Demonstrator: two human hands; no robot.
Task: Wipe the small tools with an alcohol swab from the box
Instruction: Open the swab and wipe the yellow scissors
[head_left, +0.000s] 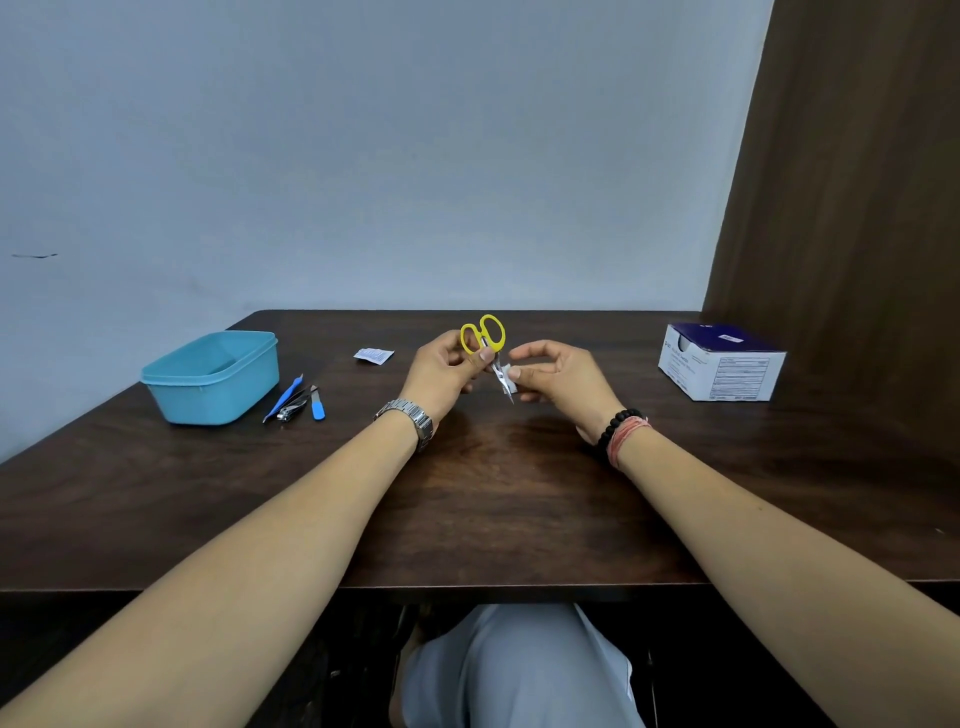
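Left hand (448, 370): fingers curled round yellow-handled scissors (488, 349), thumb pressed just below the handle loops, loops uppermost, blades pointing down and toward the viewer. Right hand (556, 375): fingertips pinched on a white swab (510, 378) folded against the blades near the tip. Both hands raised above mid-table (519, 493), bare wood beneath and in front. Left: torn sachet (374, 355); farther left, blue-handled tools and nail clipper (296, 402) just beside a teal container (213, 376) near the left edge. Right: swab box (722, 361) near the brown panel, well apart.
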